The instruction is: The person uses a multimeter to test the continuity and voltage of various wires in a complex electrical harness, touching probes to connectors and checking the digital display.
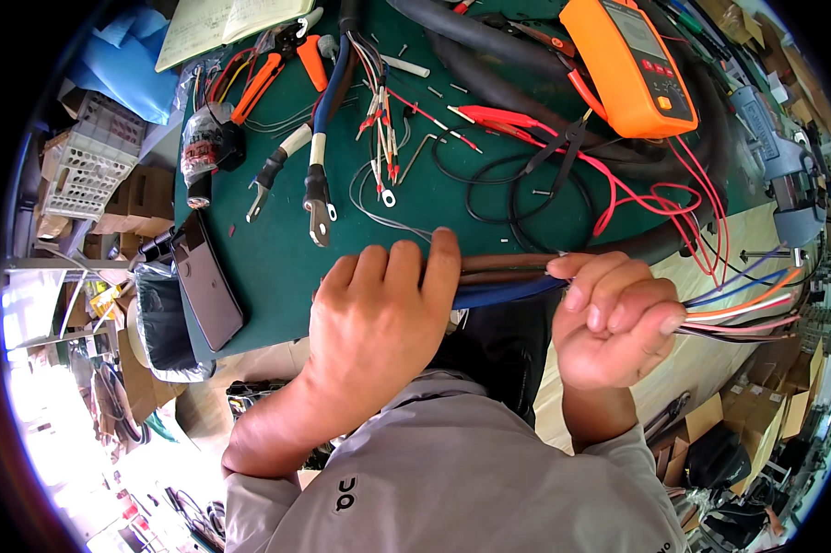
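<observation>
Both my hands are closed round one bundle of wires above the near edge of the green table. My left hand [383, 295] grips its left part from above. My right hand [614, 318] is wrapped round it farther right, thumb pressed against the fingers. Between the hands show a thick blue wire [508, 293] and brown wires [503, 262]. Thin coloured wires [743, 309], among them orange, white, pink and blue, fan out to the right of my right hand. The bundle inside my fists is hidden.
On the green table [277, 198] lie a black cable end with metal lugs [319, 217], orange-handled pliers [259, 88], an orange meter [632, 69], red leads [508, 120], a phone [211, 286] and a notebook [227, 28]. Thick black cable [650, 241] curves along the right.
</observation>
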Demonstrator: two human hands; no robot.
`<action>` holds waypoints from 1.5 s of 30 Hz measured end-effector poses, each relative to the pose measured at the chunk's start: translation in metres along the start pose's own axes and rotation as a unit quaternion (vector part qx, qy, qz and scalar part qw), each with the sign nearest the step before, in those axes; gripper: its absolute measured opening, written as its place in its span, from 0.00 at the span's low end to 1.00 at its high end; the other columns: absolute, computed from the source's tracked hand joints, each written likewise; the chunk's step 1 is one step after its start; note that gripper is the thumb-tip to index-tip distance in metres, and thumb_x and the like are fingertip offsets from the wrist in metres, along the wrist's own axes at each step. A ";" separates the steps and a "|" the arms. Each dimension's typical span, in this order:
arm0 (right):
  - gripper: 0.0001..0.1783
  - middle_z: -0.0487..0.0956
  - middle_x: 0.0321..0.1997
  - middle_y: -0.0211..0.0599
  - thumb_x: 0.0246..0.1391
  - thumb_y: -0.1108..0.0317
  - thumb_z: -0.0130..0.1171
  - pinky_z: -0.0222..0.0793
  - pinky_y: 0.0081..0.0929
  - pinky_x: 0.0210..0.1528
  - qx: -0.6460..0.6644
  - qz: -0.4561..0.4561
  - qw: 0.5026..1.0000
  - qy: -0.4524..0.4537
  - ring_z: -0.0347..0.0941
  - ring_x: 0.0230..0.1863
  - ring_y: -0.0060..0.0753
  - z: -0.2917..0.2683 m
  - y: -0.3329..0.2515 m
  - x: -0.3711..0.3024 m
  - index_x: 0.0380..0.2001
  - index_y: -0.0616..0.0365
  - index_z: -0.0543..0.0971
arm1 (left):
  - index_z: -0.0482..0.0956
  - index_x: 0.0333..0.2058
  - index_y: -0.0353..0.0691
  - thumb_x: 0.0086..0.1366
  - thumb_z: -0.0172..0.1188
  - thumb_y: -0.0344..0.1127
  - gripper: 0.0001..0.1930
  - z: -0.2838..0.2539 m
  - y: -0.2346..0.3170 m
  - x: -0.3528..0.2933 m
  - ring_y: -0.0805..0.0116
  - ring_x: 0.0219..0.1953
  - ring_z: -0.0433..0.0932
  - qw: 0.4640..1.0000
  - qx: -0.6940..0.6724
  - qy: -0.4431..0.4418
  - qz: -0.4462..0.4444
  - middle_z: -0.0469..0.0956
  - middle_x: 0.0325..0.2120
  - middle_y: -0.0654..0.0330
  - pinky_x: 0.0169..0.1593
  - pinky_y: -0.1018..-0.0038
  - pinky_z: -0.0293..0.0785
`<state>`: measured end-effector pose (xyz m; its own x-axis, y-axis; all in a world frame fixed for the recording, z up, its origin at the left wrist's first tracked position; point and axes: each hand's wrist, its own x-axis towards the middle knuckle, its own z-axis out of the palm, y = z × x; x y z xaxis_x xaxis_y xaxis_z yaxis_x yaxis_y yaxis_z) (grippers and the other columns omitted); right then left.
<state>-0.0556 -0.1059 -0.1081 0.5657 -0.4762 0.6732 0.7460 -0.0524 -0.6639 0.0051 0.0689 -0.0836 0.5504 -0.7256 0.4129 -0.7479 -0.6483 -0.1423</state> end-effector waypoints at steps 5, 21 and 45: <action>0.23 0.65 0.20 0.35 0.71 0.54 0.33 0.79 0.42 0.31 0.023 -0.041 0.998 0.029 0.64 0.19 0.31 0.012 0.011 0.001 0.26 0.59 0.66 | 0.75 0.35 0.43 0.52 0.57 0.31 0.10 0.001 -0.001 -0.004 0.72 0.21 0.69 0.998 0.006 -0.059 -0.028 0.64 0.19 0.67 0.22 0.74 0.66; 0.17 0.78 0.27 0.41 0.68 0.63 0.44 0.74 0.31 0.37 -0.113 0.078 0.981 -0.138 0.76 0.31 0.34 -0.007 0.020 0.005 0.30 0.65 0.73 | 0.77 0.46 0.32 0.56 0.66 0.29 0.19 -0.005 0.015 0.036 0.53 0.46 0.77 0.855 -0.506 0.109 -0.039 0.76 0.47 0.49 0.48 0.66 0.74; 0.15 0.76 0.27 0.39 0.65 0.63 0.51 0.74 0.44 0.47 -0.045 0.051 0.986 -0.149 0.74 0.33 0.38 -0.006 0.026 -0.006 0.28 0.62 0.74 | 0.73 0.52 0.33 0.55 0.67 0.28 0.25 -0.013 -0.044 0.036 0.52 0.47 0.79 0.926 -0.265 0.189 -0.189 0.78 0.48 0.49 0.48 0.68 0.75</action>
<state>-0.0417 -0.1097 -0.1309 0.7242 -0.2038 0.6588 0.6535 -0.1023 -0.7500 0.0533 0.0746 -0.0509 0.7163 -0.2725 0.6423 -0.6602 -0.5627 0.4975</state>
